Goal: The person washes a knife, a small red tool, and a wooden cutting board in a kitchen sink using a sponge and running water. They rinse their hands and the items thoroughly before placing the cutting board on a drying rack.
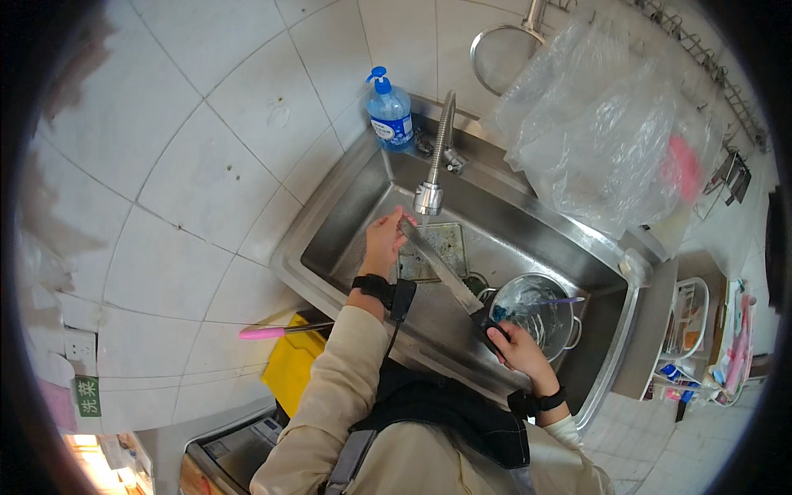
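Observation:
My right hand (518, 348) grips the black handle of a long serrated knife (440, 267), whose blade slants up and left over the sink. My left hand (387, 238) is at the blade's far end, its fingers against the metal; their exact hold is partly hidden. Just above that end, the faucet's spray head (428, 199) lets down a thin stream of water. Below the blade a square, stained metal drain plate (436, 250) lies on the sink floor. Beside my right hand stands a metal pot (544, 309) with cloudy water and a purple-handled utensil (560, 301) across it.
The steel sink's rim (286, 253) surrounds my work. A blue soap pump bottle (390, 117) stands at its back left corner. Clear plastic bags (594, 136) hang at the back right. A pink-handled tool (263, 333) and a yellow container (288, 368) are left of my left forearm.

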The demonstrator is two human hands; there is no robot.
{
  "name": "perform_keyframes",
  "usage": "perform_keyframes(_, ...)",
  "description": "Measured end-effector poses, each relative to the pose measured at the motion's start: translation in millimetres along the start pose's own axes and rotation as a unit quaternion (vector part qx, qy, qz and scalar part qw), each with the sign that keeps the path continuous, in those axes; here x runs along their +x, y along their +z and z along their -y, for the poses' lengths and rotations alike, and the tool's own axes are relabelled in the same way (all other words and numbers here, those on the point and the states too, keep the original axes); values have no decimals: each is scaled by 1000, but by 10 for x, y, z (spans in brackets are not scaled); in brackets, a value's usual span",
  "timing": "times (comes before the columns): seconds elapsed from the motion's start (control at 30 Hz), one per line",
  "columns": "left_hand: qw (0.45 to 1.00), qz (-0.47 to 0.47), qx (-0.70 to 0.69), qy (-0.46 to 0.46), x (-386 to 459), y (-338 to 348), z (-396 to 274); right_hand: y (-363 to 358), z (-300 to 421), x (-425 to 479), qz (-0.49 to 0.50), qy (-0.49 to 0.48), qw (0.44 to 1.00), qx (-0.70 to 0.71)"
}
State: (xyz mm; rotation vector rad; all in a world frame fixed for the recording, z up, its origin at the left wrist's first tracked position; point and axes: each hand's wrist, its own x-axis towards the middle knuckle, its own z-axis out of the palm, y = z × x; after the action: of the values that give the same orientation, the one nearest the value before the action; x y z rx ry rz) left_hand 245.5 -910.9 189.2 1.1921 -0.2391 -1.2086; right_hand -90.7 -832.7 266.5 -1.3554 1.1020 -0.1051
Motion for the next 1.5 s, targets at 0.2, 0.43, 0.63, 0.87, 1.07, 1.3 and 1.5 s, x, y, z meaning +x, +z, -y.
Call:
perform_keyframes(0.2, 999, -34, 9, -13, -61, 70, 63, 12, 15, -68, -13, 25, 1000, 12)
perform_keyframes(0.43, 995, 85, 14, -60, -441, 269, 425, 47, 144, 144, -33, -6, 999, 24)
perform_keyframes(0.63, 995, 38, 53, -80, -927, 549, 666, 230, 239, 581, -44, -18, 997, 53)
perform_keyframes(0.87, 997, 36, -39, -55, -462, -31, 562, 401, 235, 580, -10, -17, 1000, -4)
perform_keyframes(1.07, 998, 3, -57, -5, -254, -140, 109, 320, 97, 397, 4, -35, 999, 4)
perform_keyframes(1.3, 995, 63, -72, -29, -746, 582, 390, 348, 430, 901, -17, -6, 993, 116)
perform_keyframes(1.5, 992, 85, -29, -84, -801, 425, 392, 375, 391, 832, -9, 9, 990, 137)
